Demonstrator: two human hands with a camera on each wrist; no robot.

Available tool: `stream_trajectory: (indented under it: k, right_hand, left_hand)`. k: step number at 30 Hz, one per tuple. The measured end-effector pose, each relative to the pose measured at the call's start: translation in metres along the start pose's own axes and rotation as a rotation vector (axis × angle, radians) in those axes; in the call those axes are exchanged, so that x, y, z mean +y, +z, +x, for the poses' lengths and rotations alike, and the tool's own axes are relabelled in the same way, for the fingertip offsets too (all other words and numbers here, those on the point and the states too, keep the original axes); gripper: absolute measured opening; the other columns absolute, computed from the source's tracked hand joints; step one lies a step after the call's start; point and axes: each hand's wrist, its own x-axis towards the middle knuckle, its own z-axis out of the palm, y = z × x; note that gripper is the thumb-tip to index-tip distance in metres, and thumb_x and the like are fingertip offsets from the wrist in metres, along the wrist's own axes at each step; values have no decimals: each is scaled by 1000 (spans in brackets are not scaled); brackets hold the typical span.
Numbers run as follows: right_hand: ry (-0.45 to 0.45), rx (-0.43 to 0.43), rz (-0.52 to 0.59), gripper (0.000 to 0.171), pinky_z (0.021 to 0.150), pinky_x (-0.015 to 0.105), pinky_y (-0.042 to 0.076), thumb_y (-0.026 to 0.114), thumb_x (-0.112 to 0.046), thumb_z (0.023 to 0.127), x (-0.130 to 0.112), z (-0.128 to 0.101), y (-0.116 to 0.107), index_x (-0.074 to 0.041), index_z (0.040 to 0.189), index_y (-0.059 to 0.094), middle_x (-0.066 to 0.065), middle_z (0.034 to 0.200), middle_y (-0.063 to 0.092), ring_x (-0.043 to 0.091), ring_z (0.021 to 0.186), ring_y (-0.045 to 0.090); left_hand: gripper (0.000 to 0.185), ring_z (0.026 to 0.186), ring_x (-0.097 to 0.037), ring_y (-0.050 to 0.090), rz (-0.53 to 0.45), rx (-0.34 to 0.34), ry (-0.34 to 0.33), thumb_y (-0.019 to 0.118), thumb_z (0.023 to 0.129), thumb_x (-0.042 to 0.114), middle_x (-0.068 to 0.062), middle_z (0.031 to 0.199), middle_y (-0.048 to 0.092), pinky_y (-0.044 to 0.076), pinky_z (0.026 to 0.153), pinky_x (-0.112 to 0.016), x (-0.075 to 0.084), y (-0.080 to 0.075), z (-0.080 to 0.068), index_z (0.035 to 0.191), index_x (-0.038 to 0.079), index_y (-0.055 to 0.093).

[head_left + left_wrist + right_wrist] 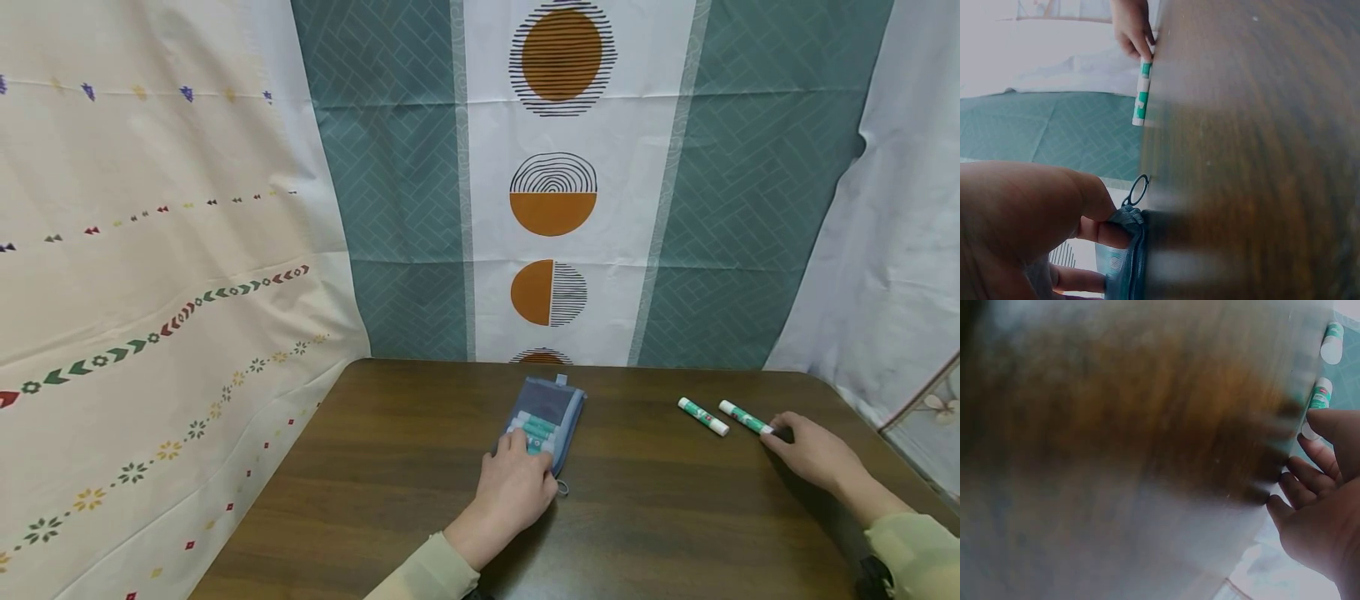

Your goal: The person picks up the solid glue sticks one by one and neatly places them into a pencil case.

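Observation:
In the head view, a blue-grey zip pouch (551, 400) with a see-through top lies flat on the table. Several white-and-green glue sticks (538, 427) show inside it. My left hand (513, 483) holds the pouch's near end, fingertips on top and thumb at the edge close to the zip ring (1139, 189). To the right, two loose glue sticks lie side by side, slanted. My right hand (813, 450) pinches the near end of the right-hand glue stick (742, 415) between thumb and index finger. The other glue stick (702, 416) lies untouched to its left.
The brown wooden table (390, 467) ends at a patterned green-and-white curtain (405, 208) behind. A cream cloth (187, 333) hangs along the left side and a white cloth (885, 250) along the right.

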Motion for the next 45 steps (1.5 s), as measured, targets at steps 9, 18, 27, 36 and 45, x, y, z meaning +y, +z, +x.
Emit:
stream_trajectory:
  k: [9, 18, 27, 36, 45]
  right_hand:
    - [-16, 11, 25, 29, 76, 64, 52, 73, -30, 105, 6, 2, 3, -1, 107, 68, 40, 120, 67, 51, 97, 70]
    - [5, -6, 19, 27, 80, 66, 52, 71, -25, 107, -1, -2, -2, 2, 110, 67, 43, 124, 64, 57, 103, 68]
    - [12, 25, 45, 31, 80, 64, 51, 69, -26, 109, 0, -4, -6, 5, 115, 67, 38, 116, 68, 55, 103, 67]
    - [30, 28, 57, 33, 75, 50, 47, 66, -28, 111, -4, -7, -12, 4, 117, 66, 34, 113, 69, 38, 92, 63]
    - [19, 49, 62, 35, 75, 48, 47, 67, -30, 111, -13, -6, -13, 4, 120, 68, 32, 113, 70, 36, 91, 63]
  left_hand:
    - [20, 105, -30, 57, -2, -10, -4, 72, 100, 31, -14, 113, 59, 54, 75, -53, 0, 0, 0, 116, 26, 84]
    - [20, 106, -31, 57, -9, -13, -2, 71, 101, 30, -15, 113, 59, 54, 75, -54, 0, 0, -1, 116, 26, 84]
    - [21, 107, -31, 57, -6, -21, 1, 71, 102, 32, -15, 115, 59, 55, 76, -54, -1, 1, 0, 118, 26, 84]
    - [22, 106, -30, 57, -3, -29, 0, 70, 103, 33, -15, 115, 59, 55, 77, -54, -1, 3, 2, 118, 27, 84]
    - [22, 107, -31, 57, -8, -25, -2, 70, 102, 32, -15, 115, 59, 54, 76, -54, -1, 4, 2, 118, 27, 84]
